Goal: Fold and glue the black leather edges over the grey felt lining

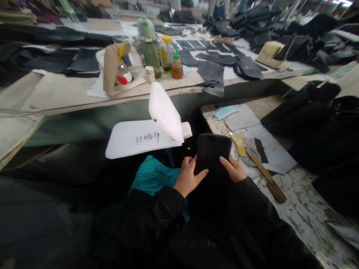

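Observation:
A black panel with rounded top corners (214, 145), leather-like, lies in front of me between my hands. Its lower part merges with my dark clothing. My left hand (189, 175) grips its left edge, thumb across the face and fingers partly behind. On the opposite edge, my right hand (233, 169) pinches it with the thumb on top; its other fingers are partly hidden. Beyond my left hand is a white sheet marked 11049 (126, 139), with a folded white padded piece (165, 110) over its right end. Teal cloth (153, 175) shows beside my left wrist.
The right-hand worktop (305, 201) bears a wooden-handled brush (265, 173), a yellow scraper-like piece (239, 144) and a blue mask (225, 112). Across the front bench stand a green bottle (150, 50), a jar (166, 54), a glue bottle (177, 68) and several black cut pieces (211, 74).

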### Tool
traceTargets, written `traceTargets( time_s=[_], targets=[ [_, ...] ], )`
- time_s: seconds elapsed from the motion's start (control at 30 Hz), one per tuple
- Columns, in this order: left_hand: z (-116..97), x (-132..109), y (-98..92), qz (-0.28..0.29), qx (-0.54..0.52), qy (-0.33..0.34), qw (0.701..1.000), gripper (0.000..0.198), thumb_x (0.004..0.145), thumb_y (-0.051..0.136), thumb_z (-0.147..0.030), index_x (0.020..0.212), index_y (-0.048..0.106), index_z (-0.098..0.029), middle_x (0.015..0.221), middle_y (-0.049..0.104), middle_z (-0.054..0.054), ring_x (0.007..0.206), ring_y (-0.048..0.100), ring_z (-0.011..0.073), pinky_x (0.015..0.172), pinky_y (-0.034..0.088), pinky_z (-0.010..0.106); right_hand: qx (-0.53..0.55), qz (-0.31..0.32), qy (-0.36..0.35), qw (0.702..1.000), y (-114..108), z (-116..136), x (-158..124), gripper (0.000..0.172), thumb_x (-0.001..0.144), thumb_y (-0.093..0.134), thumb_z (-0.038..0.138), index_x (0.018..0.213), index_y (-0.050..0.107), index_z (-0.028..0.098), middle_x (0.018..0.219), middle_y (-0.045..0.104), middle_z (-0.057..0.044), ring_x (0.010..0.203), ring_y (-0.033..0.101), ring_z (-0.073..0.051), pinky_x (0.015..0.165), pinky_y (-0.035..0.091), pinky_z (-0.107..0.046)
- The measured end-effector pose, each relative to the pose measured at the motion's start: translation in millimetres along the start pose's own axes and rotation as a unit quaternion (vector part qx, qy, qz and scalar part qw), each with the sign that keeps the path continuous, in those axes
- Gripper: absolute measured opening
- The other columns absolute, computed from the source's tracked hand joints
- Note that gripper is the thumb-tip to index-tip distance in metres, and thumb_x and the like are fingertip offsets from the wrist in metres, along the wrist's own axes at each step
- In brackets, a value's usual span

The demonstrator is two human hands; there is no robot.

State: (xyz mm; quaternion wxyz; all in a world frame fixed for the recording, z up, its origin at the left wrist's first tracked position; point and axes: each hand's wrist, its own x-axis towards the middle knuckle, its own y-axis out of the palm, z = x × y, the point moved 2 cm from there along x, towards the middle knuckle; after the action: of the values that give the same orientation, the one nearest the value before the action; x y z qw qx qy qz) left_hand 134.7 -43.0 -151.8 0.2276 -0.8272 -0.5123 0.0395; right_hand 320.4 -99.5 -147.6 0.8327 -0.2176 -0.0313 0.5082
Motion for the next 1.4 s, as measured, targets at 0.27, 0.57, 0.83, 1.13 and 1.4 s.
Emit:
traceTargets(
  time_s=[0.27,0.57,0.83,1.13,1.4],
  targets=[
    [8,7,16.7,-0.019,-0.251,-0.138,0.958,0.036,0.064,0.067,-0.039,0.093,0.061,-0.017,0.095,0.059,0.008,0.094,0.054,0.0244,0.088,0.039,0.037,-0.034,-0.044,-0.022,0.998,11,9,-2,0.050,0.072,0.044,0.063,0.070,0.056,0.014,0.066,0.058,-0.007,0.064,0.054,-0.020,0.055,0.044,-0.029],
    [21,6,24.4,0.012,-0.466,-0.220,0.857,0.040,0.066,0.065,-0.043,0.092,0.060,-0.013,0.083,0.067,0.006,0.074,0.063,0.0199,0.073,0.049,0.035,-0.107,-0.018,-0.105,0.989,8,-9,-43,0.055,0.066,0.058,0.050,0.105,0.047,0.013,0.092,0.050,-0.010,0.077,0.049,-0.019,0.059,0.047,-0.031],
    [20,8,28.6,0.031,-0.506,-0.240,0.828,0.040,0.061,0.070,-0.040,0.089,0.062,-0.013,0.084,0.068,0.007,0.075,0.063,0.0194,0.074,0.048,0.034,-0.133,-0.044,-0.149,0.979,6,-9,-1,0.078,0.066,0.059,0.045,0.131,0.029,0.013,0.120,0.038,-0.016,0.104,0.042,-0.026,0.084,0.042,-0.043],
    [25,7,30.4,0.012,-0.463,-0.217,0.859,0.043,0.063,0.067,-0.042,0.095,0.062,-0.014,0.088,0.068,0.008,0.078,0.063,0.0204,0.079,0.047,0.037,-0.083,0.050,-0.146,0.985,1,17,94,0.051,0.063,0.058,0.044,0.104,0.053,0.013,0.098,0.058,-0.009,0.093,0.053,-0.021,0.083,0.044,-0.037],
    [31,44,24.0,-0.065,-0.324,-0.137,0.934,0.052,0.060,0.070,-0.029,0.108,0.053,-0.019,0.107,0.060,0.007,0.101,0.053,0.0232,0.092,0.038,0.038,-0.068,0.036,-0.139,0.987,-9,29,82,0.046,0.064,0.059,0.045,0.097,0.053,0.014,0.086,0.059,-0.005,0.081,0.055,-0.019,0.078,0.045,-0.036]
  ],
)
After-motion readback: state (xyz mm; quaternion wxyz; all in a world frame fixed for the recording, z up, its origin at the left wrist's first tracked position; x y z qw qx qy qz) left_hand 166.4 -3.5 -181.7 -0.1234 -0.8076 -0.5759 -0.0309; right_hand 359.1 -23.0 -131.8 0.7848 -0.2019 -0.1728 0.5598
